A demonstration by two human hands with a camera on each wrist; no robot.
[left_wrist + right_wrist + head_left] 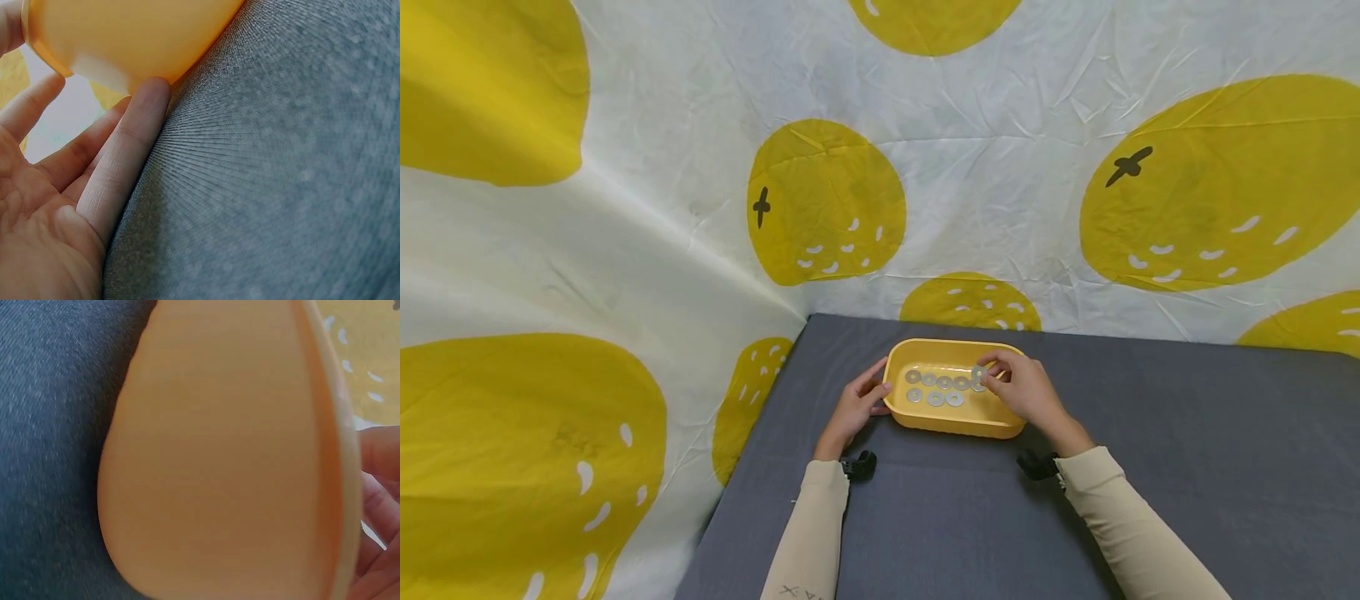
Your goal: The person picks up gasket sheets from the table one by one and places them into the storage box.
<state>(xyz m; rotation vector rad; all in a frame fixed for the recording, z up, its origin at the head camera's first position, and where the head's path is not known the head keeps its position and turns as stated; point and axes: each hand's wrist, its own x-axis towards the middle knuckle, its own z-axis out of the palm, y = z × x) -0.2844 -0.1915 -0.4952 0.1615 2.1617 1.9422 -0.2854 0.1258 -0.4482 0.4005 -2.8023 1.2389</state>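
A yellow plastic tray (pixel 955 425) with rounded corners sits on the dark cloth. Flat metal washers (pixel 944 382) lie inside it, several in a back row and three in front. My left hand (pixel 853 408) holds the tray's left end, thumb at the rim; in the left wrist view its fingers (pixel 134 131) reach the outer wall. Over the tray's right part, my right hand (pixel 1026 387) pinches a washer (pixel 978 372) between thumb and fingers, overlapping another washer below it. The right wrist view mostly shows the tray's outer wall (pixel 219 450), which hides the fingertips and washer.
Dark grey cloth (pixel 955 525) covers the table around the tray. White fabric printed with yellow fruit (pixel 827 200) hangs behind and along the left side. Black wrist straps with cameras (pixel 860 465) sit at both cuffs, low over the cloth.
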